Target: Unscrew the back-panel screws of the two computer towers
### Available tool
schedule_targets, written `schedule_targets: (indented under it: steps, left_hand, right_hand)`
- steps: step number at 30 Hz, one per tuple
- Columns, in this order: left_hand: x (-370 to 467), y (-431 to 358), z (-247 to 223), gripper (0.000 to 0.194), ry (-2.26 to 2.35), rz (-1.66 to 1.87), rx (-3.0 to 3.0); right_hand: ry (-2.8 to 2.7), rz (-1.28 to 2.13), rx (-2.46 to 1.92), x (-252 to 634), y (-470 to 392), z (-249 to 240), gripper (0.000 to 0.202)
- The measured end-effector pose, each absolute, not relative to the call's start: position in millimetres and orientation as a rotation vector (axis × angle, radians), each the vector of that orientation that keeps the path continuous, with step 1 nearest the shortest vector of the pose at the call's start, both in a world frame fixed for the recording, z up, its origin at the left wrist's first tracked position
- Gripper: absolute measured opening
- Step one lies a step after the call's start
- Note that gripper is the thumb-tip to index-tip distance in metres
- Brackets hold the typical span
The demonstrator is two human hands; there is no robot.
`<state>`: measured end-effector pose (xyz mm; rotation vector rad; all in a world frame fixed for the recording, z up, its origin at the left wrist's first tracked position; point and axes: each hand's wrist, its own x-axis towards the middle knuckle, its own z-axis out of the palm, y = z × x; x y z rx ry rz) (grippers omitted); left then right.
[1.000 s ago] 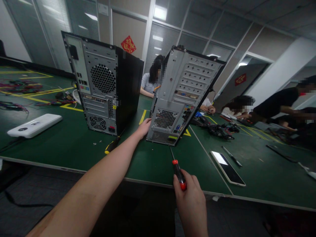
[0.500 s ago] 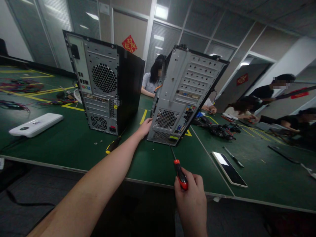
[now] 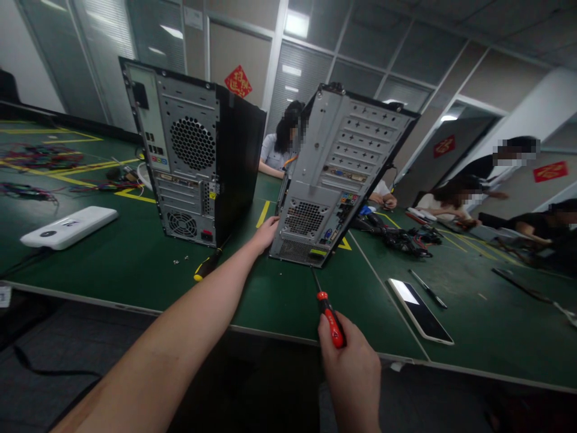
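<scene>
A screwdriver with a red and black handle (image 3: 332, 325) is gripped in my right hand (image 3: 354, 367), fingers wrapped round it. Its shaft points away from me, and its tip is at the bottom rear edge of a grey and black computer case (image 3: 311, 174). My left hand (image 3: 267, 233) grips the lower left side of that case; its fingertips are partly hidden there. The case stands upright, its rear panel with slots, ports and vents facing me. To its left stands a second computer case (image 3: 192, 198), with a yellow and black screwdriver (image 3: 206, 267) lying before it.
Small screws (image 3: 181, 260) lie on the green table (image 3: 270, 300). A white device (image 3: 70, 227) sits at the left, near bundled wires (image 3: 40, 157). On the right are a phone (image 3: 420, 311), a pen (image 3: 427, 288) and dark cables (image 3: 401, 237). Several people sit beyond.
The red and black screwdriver's handle has turned, and my right hand has rolled slightly with it. The tip and my left hand stay at the case. The view has shifted slightly.
</scene>
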<state>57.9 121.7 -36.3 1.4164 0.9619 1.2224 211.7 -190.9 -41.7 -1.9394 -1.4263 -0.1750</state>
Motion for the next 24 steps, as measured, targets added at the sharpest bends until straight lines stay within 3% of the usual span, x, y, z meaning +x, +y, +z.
schedule_targets:
  steps: [17,24]
  left_hand:
    - [60.1,124.5,-38.5,0.05,0.949,1.25,1.421]
    - [58.6,125.2,-39.2,0.052,0.95,1.24,1.404]
  right_hand:
    - [-1.462,-0.175,-1.941,208.1,-188.8,-42.4,0.038]
    - [-1.52,-0.231,-1.887,209.9,-187.1,-42.8,0.043]
